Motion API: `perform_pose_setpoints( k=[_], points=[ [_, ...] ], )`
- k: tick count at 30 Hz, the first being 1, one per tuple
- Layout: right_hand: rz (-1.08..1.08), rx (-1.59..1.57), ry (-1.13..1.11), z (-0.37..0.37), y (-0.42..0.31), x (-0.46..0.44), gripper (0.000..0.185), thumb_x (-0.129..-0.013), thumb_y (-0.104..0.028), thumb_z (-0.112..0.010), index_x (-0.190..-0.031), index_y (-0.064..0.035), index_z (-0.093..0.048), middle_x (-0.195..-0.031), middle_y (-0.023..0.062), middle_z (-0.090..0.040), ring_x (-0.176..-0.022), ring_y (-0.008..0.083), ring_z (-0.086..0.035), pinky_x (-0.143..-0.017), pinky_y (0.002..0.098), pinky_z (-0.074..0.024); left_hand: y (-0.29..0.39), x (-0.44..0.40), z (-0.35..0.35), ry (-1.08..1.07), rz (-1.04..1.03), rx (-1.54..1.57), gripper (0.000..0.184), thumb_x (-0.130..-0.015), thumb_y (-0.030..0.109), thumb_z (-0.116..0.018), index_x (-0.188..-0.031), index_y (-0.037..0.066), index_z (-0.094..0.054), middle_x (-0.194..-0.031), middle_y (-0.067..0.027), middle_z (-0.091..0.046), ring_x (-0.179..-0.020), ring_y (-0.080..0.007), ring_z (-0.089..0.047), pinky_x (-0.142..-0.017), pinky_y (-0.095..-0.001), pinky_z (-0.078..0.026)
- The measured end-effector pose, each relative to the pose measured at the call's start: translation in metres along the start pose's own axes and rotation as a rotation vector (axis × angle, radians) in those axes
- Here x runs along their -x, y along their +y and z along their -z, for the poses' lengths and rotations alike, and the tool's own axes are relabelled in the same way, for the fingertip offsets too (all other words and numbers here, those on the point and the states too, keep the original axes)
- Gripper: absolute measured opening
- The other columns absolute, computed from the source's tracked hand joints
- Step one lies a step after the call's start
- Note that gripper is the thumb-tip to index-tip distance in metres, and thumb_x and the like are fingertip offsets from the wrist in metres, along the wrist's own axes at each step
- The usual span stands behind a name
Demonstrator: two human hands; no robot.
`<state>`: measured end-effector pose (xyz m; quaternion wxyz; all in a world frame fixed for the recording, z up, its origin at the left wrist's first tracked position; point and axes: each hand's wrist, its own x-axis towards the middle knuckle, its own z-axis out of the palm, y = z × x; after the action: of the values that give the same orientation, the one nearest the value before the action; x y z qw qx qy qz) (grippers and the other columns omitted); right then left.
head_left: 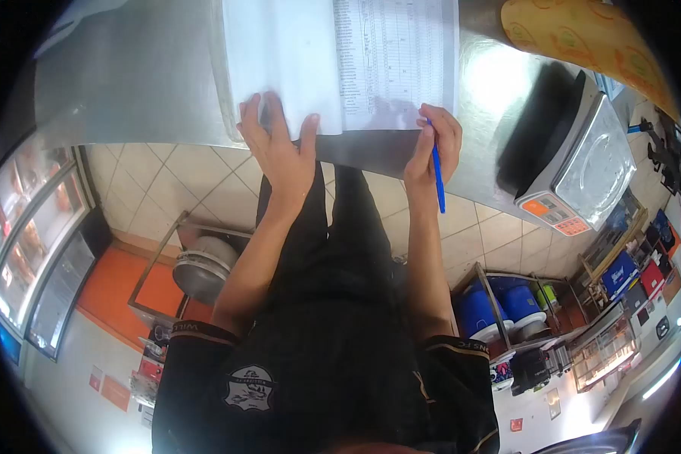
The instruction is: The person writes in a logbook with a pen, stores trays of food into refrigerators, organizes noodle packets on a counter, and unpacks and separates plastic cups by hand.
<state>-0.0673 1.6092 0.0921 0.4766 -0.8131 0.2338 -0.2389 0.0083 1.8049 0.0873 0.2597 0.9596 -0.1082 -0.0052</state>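
Observation:
An open folder of papers (284,53) lies on the metal table, with a printed list (397,60) on its right page. My left hand (281,155) rests on the lower edge of the blank left page, its fingers spread. At the lower right corner of the list, my right hand (436,147) holds a blue pen (438,178) between thumb and fingers, with one end of the pen pointing down toward my forearm.
A scale (594,170) with a metal plate and orange keypad stands at the right of the metal table (144,83). A yellow patterned roll (590,38) is behind it. Below are a shelf with blue containers (518,303) and a rack with metal pots (203,272).

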Motion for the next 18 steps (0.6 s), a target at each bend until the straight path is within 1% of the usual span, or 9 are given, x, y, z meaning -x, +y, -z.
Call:
perform_pose_setpoints(
  k=[6,7,9,10,13,14,16,17,18],
  points=[
    [-0.038,0.027,0.103,0.019,-0.005,0.024,0.028,-0.101,-0.009,-0.041,-0.118,0.0045,-0.059,-0.119,0.0192,-0.054,-0.103,0.0256,-0.060,-0.084,0.0362,-0.0561,0.065,0.000,0.013,-0.096,-0.134,0.002,0.064,-0.080,0.025,-0.074,-0.140,0.020,-0.053,-0.151,-0.0315,-0.020,-0.140,-0.0548,-0.017,-0.112,-0.0658,-0.016],
    [-0.035,0.037,0.139,0.025,-0.005,0.026,0.029,-0.101,-0.010,-0.041,-0.118,0.0050,-0.058,-0.120,0.0195,-0.053,-0.103,0.0259,-0.060,-0.084,0.0367,-0.0561,0.081,-0.002,0.009,-0.161,-0.174,0.190,0.069,-0.074,0.023,-0.076,-0.140,0.024,-0.054,-0.151,-0.0353,-0.019,-0.138,-0.0556,-0.021,-0.111,-0.0663,-0.019],
    [-0.075,0.067,0.242,0.037,-0.013,0.026,0.031,-0.102,-0.011,-0.040,-0.121,0.0070,-0.056,-0.124,0.0200,-0.053,-0.106,0.0264,-0.061,-0.088,0.0374,-0.0544,0.099,0.003,-0.016,-0.352,-0.343,0.472,0.077,-0.074,0.027,-0.077,-0.145,0.028,-0.047,-0.143,-0.0353,-0.032,-0.134,-0.0530,-0.031,-0.110,-0.0647,-0.024],
    [-0.108,0.124,0.271,0.047,-0.010,0.030,0.031,-0.102,-0.012,-0.040,-0.122,0.0074,-0.055,-0.123,0.0195,-0.054,-0.106,0.0261,-0.061,-0.090,0.0371,-0.0531,0.104,0.006,-0.023,-0.453,-0.496,0.563,0.071,-0.077,0.029,-0.075,-0.143,0.031,-0.048,-0.141,-0.0275,-0.038,-0.132,-0.0482,-0.036,-0.109,-0.0638,-0.027],
    [-0.191,0.233,0.314,0.068,-0.013,0.043,0.032,-0.103,-0.014,-0.040,-0.124,0.0071,-0.052,-0.116,0.0172,-0.060,-0.107,0.0259,-0.060,-0.093,0.0377,-0.0497,0.111,0.017,-0.027,-0.553,-0.755,0.412,0.064,-0.078,0.022,-0.074,-0.138,0.025,-0.053,-0.140,-0.0170,-0.044,-0.132,-0.0393,-0.040,-0.108,-0.0617,-0.032],
    [-0.199,0.243,0.297,0.072,-0.016,0.051,0.030,-0.103,-0.013,-0.038,-0.121,0.0062,-0.054,-0.115,0.0172,-0.060,-0.106,0.0257,-0.060,-0.093,0.0381,-0.0494,0.097,0.033,-0.035,-0.588,-0.726,0.540,0.051,-0.077,0.016,-0.073,-0.126,0.016,-0.061,-0.129,-0.0099,-0.054,-0.127,-0.0322,-0.047,-0.106,-0.0586,-0.036],
    [-0.214,0.315,0.165,0.082,-0.027,0.078,0.027,-0.103,-0.012,-0.037,-0.115,0.0044,-0.055,-0.113,0.0172,-0.060,-0.103,0.0252,-0.060,-0.091,0.0385,-0.0487,0.068,0.049,-0.021,-0.685,-0.593,0.905,0.039,-0.075,0.011,-0.073,-0.113,0.012,-0.066,-0.117,-0.0067,-0.061,-0.119,-0.0285,-0.053,-0.104,-0.0541,-0.038],
    [-0.219,0.376,0.051,0.088,-0.027,0.097,0.025,-0.102,-0.011,-0.038,-0.112,0.0036,-0.056,-0.111,0.0172,-0.060,-0.101,0.0250,-0.060,-0.090,0.0384,-0.0484,0.048,0.064,-0.013,-0.737,-0.509,0.871,0.035,-0.074,0.009,-0.072,-0.109,0.012,-0.067,-0.113,-0.0056,-0.061,-0.116,-0.0288,-0.054,-0.103,-0.0532,-0.038],
    [-0.396,0.307,-0.047,0.094,-0.017,0.128,0.023,-0.101,-0.010,-0.040,-0.112,0.0036,-0.056,-0.109,0.0170,-0.060,-0.100,0.0246,-0.060,-0.090,0.0382,-0.0482,0.027,0.076,-0.004,-0.787,-0.423,0.837,0.032,-0.073,0.007,-0.071,-0.104,0.012,-0.068,-0.109,-0.0045,-0.062,-0.113,-0.0290,-0.055,-0.101,-0.0523,-0.038]
  ],
)
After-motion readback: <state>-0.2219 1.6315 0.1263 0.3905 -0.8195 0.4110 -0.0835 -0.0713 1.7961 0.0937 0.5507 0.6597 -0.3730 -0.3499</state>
